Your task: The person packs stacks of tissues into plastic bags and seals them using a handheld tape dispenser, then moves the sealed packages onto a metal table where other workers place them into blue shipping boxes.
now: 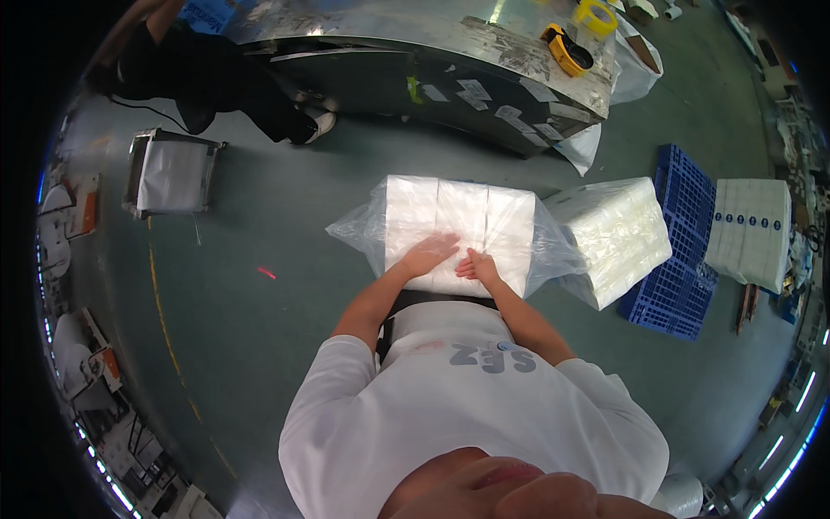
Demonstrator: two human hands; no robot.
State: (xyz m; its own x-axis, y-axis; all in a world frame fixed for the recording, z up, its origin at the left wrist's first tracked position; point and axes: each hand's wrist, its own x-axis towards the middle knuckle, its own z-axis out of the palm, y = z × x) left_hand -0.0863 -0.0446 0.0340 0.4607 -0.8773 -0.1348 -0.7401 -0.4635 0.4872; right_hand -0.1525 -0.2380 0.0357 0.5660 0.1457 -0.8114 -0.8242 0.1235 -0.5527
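We note floor (285,225) left of the bagged bundle (462,208), another stack (618,233) beside its right edge; it lies beneath the left hand (432,253), fingers flat, and right hand (481,266), whose grip we cannot tell.

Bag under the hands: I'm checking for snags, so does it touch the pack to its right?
Cannot tell: in the head view, the right end of the bag overlaps the pack, but neither contact nor gap shows plainly.

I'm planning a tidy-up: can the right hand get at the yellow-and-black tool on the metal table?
Probably not from here: the tool lies on the table, while the right hand is at the bagged white bundle, with floor showing between.
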